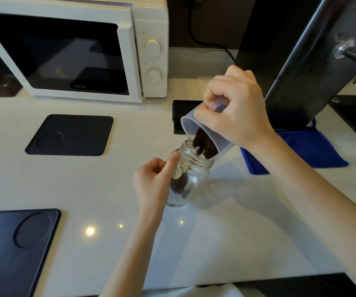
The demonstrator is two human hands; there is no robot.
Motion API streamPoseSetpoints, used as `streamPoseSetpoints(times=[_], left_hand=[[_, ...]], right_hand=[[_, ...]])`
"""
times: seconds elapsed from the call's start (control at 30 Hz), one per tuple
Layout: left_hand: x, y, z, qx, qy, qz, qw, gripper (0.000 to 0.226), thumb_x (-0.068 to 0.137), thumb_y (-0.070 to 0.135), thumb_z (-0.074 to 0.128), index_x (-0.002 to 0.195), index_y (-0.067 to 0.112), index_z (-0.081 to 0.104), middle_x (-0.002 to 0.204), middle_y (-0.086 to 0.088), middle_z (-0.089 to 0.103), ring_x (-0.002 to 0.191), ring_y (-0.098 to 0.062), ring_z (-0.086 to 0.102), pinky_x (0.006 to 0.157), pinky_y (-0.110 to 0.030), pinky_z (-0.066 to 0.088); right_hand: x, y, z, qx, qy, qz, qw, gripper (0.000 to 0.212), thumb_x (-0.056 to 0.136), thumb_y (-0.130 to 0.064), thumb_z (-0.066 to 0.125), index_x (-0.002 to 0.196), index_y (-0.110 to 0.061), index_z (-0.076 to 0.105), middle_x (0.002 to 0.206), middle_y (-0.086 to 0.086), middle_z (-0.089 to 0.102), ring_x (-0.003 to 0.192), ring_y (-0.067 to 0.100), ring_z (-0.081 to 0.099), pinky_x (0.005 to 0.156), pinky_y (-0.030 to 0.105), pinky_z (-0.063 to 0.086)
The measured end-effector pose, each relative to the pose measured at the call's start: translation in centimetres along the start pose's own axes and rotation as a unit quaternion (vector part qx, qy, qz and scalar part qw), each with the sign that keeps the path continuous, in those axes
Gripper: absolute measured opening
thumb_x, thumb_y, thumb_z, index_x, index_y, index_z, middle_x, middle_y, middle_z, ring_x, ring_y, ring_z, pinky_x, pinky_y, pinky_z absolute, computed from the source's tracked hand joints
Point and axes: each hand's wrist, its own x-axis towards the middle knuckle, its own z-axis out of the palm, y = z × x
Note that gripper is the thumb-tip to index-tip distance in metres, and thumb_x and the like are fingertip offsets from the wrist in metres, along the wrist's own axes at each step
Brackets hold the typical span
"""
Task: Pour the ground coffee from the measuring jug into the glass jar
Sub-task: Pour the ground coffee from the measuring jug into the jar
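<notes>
Glossy white countertop (100,189) stretches in front of you, smooth enough to mirror ceiling lights as small bright dots. At your near left lies a flat, dark rubbery mat (12,249) with rounded corners and a shallow circular recess; a second square mat (70,135) of the same make sits farther back. Behind it stands a boxy white Haier microwave (74,48) with a dark glass door and two round dials.

Your left hand (151,183) wraps the side of the clear glass jar (191,179), index finger laid up along its shoulder, holding it tilted on the counter. The jar has a threaded neck and rounded body, and a dark clump of ground coffee (179,183) already lies inside against the glass.

Your right hand (235,112) is clenched on the translucent plastic measuring jug (196,123), fingers curled through its handle. The jug is tipped steeply, its lower rim right over the jar's mouth, and coarse dark-brown grounds slide down its inner wall to the opening.

Farther right, a soft blue cloth (314,151) lies flat beside a dark upright panel (279,61) edged with a shiny metal bar.
</notes>
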Motion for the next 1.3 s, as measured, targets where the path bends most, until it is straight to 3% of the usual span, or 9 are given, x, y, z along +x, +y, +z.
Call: streamPoseSetpoints(times=[0.9, 1.3], left_hand=[[-0.59, -0.08, 0.08, 0.018, 0.009, 0.029, 0.999, 0.049, 0.076, 0.038, 0.070, 0.044, 0.011, 0.043, 0.031, 0.008, 0.033, 0.040, -0.007, 0.029, 0.045, -0.023, 0.026], [-0.75, -0.15, 0.12, 0.016, 0.019, 0.023, 0.999, 0.050, 0.075, 0.041, 0.070, 0.043, 0.013, 0.043, 0.032, 0.008, 0.034, 0.042, -0.014, 0.032, 0.047, -0.027, 0.028]], right_hand=[[-0.18, -0.39, -0.09, 0.006, 0.013, -0.007, 1.000, 0.022, 0.070, -0.021, 0.057, 0.055, -0.006, 0.053, 0.057, -0.006, 0.045, 0.064, 0.017, 0.043, 0.064, 0.032, 0.032], [-0.14, -0.52, 0.06, 0.004, 0.013, -0.020, 1.000, 0.021, 0.070, -0.021, 0.058, 0.055, -0.007, 0.053, 0.058, -0.007, 0.045, 0.064, 0.018, 0.044, 0.064, 0.032, 0.034]])
